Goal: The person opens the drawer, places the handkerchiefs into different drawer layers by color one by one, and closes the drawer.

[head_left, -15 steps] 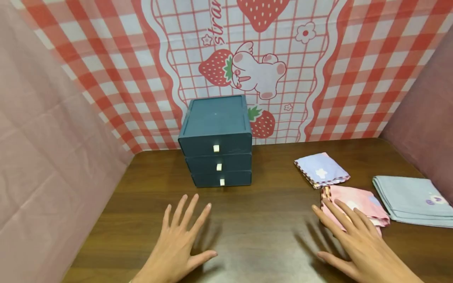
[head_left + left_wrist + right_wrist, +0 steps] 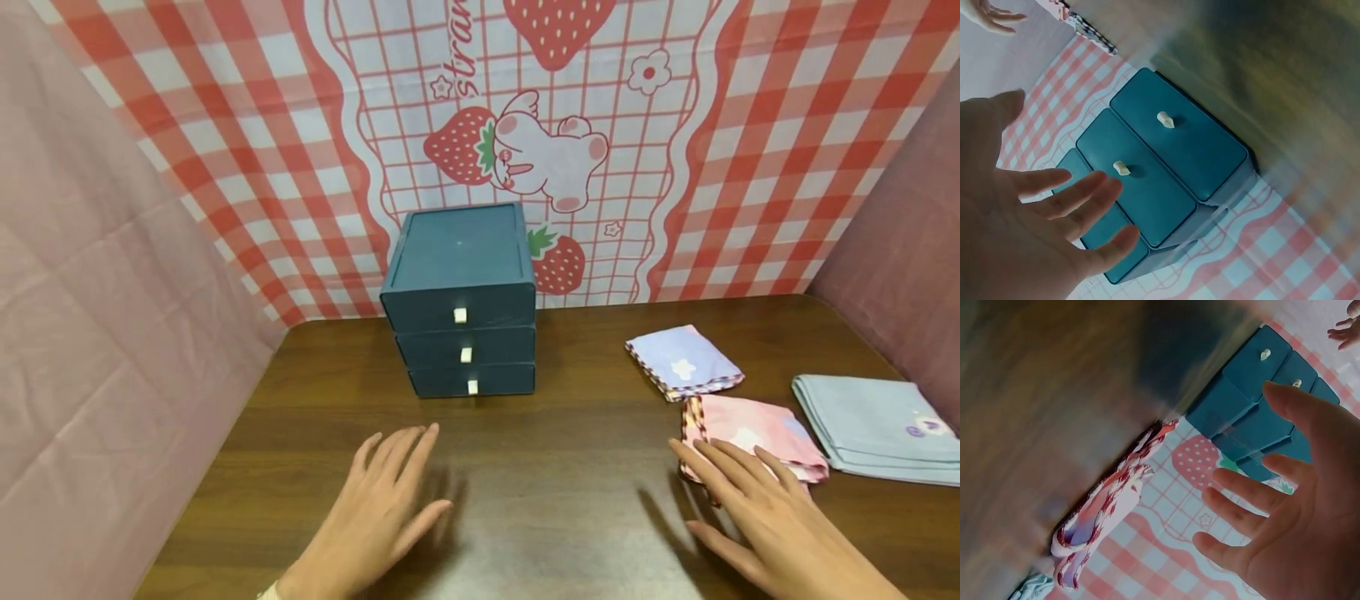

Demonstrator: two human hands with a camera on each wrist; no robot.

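Left hand and right hand are empty, fingers relaxed and apart; the pink cloth lies folded on the table, partly behind the right hand; it looks light, soft, likely easiest pinched at its trimmed edge.

Brn wd tbl, drawer unit, 3 folded cloths

Seemingly a home corner: strawberry curtain at the far side, pink drapes left and right, drawers on a wood table.
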